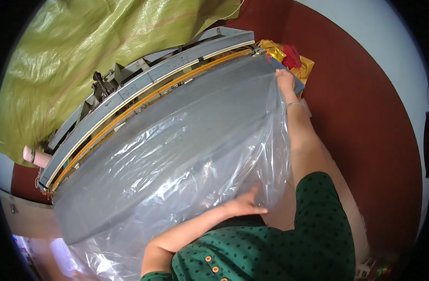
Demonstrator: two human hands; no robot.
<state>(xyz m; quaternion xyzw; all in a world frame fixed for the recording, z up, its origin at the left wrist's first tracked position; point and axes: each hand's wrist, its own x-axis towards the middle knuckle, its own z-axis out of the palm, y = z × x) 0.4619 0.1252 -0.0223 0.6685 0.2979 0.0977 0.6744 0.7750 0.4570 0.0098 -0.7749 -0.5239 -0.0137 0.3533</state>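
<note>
A large clear plastic sheet (195, 175) is spread over a long grey work surface (209, 93) and hangs down its near side in shiny folds. At the far right corner, my right hand (285, 80) is closed on the sheet's edge, and taut creases run down from it. My left hand (246, 202) is near my waist against the hanging part of the sheet. Its thumb and fingers are apart, and some fingers look blurred through the film.
A long machine frame with grey and orange rails (144, 91) runs along the far side. Behind it lies a yellow-green woven cover (83, 56). Shiny gold and red material (293, 58) sits at the right corner. A pink cylinder (35, 157) sticks out at left.
</note>
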